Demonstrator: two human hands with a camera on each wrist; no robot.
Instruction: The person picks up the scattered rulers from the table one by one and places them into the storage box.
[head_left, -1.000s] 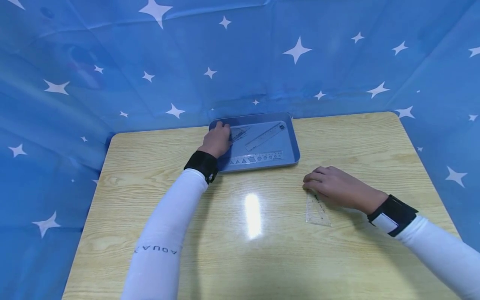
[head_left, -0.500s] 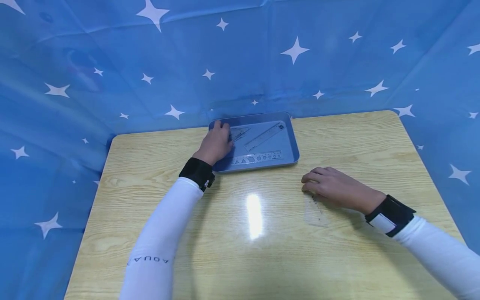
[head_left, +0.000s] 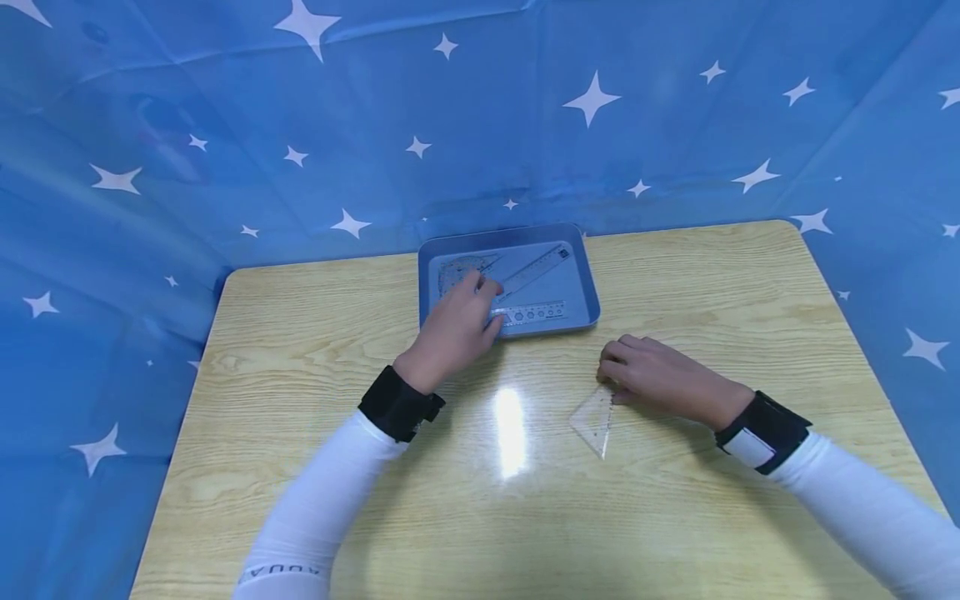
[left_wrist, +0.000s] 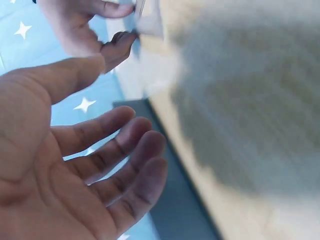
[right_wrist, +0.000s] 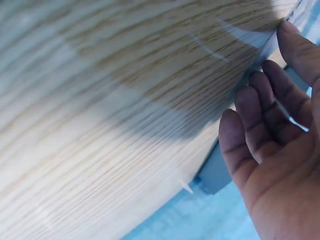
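Note:
My right hand [head_left: 663, 375] pinches a clear plastic set square [head_left: 594, 418] by one corner, over the table right of centre. The set square slants down and left from the fingertips. In the left wrist view, a clear edge shows between that hand's thumb and fingers. My left hand [head_left: 453, 329] is over the front left of a blue tray [head_left: 587, 279], its fingers spread and loosely bent, holding nothing. Inside the tray lie a clear ruler [head_left: 534, 271], a stencil ruler with cut-out shapes [head_left: 534, 313], partly hidden by the left hand, and clear drafting pieces [head_left: 453, 271] at the left.
The tray stands at the back edge of a wood-grain table [head_left: 300, 333]. Behind and beside the table hangs a blue curtain [head_left: 525, 125] with white stars. A bright light reflection [head_left: 510, 433] shows on the tabletop between the arms.
My left hand has drawn back from the tray's left side toward its front, uncovering the drafting pieces there. The right hand has shifted slightly left, and the set square has turned and swung left.

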